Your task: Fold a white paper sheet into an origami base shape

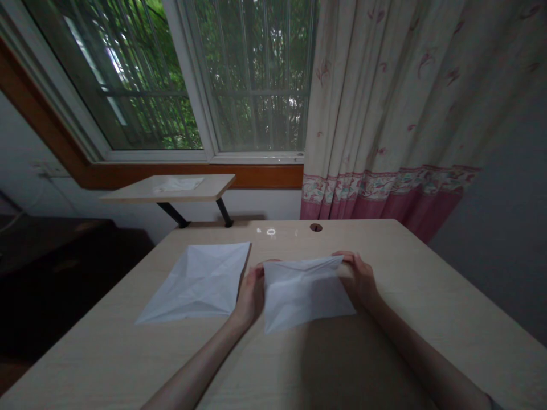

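- pale wooden desk point(384, 353) under a dim window is where i'm working, and the white paper sheet point(305, 293) lies on it right in front of me, between my two hands.
- as i judge it, the work on this sheet is at an early stage: it shows creases and what looks like a shallow fold along its far edge, but it is no finished shape yet, and most of it lies flat on the desk.
- its long axis runs left to right across the desk, roughly along the desk's near edge, with the right end turned slightly away from me; the creased far edge points toward the window.
- my left hand point(250, 296) pinches the sheet's left edge, thumb over the paper.
- my right hand point(361, 282) is closed on the far right corner, fingers curled over it.
- just beside my left hand lies a second paper sheet point(199, 285), opened out flat and crossed by creases, untouched.
- farther off, a cable hole point(315, 227) sits near the desk's far edge.
- beyond that, a small shelf point(171, 188) stands below the window point(239, 80), with a flowered curtain point(405, 102) hanging to the right.
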Available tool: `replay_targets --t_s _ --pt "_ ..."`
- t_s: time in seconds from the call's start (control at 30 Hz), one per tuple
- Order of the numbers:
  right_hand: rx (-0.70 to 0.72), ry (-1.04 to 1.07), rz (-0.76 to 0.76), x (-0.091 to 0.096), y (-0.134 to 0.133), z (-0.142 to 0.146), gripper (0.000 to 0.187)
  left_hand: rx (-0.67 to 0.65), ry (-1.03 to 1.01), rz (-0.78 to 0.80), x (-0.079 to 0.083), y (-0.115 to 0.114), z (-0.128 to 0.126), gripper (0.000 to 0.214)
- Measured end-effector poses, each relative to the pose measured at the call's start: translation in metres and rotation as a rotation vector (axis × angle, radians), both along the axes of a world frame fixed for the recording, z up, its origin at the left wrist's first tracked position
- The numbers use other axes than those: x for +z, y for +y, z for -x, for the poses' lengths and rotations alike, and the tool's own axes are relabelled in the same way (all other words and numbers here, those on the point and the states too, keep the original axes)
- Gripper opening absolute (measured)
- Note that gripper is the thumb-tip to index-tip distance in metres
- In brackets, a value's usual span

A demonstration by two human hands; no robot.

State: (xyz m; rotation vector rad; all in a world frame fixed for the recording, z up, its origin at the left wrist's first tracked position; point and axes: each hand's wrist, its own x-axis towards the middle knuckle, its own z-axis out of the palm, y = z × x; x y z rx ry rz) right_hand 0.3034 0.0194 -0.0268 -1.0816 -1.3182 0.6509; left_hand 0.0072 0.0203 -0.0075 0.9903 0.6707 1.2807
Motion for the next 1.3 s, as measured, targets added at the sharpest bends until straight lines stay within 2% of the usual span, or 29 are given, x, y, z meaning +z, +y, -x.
replay_targets --t_s 0.1,0.3,0.47,0.57,0.73,0.97,1.13,1.3 --pt "0.057 0.121 0.031 0.000 0.000 0.001 0.066 -0.116 -0.006 0.043 0.001 -0.001 0.001 0.078" --pt "0.164 0.171 0.107 0.004 -0.004 0.008 0.069 -0.110 0.161 -0.121 0.008 -0.007 -0.001 0.078" --pt "0.293 0.226 0.241 0.003 -0.008 0.013 0.068 -0.153 0.285 -0.170 0.009 -0.009 0.000 0.079" --pt "0.370 0.167 0.294 0.001 -0.010 0.013 0.060 -0.199 0.353 -0.184 0.008 -0.008 0.001 0.077" --pt "0.481 -0.018 0.286 0.006 -0.010 0.007 0.045 -0.262 0.455 -0.266 0.006 -0.008 0.004 0.065" --pt "0.648 -0.279 0.268 0.018 -0.012 0.004 0.033 -0.263 0.695 -0.361 0.016 -0.011 0.000 0.044" --pt "0.578 -0.468 0.203 0.022 -0.022 0.011 0.029 -0.204 0.870 -0.461 0.012 -0.012 -0.003 0.027" --pt "0.352 -0.916 0.073 0.025 -0.034 0.029 0.030 -0.133 1.109 -0.612 0.008 -0.019 -0.005 0.026"
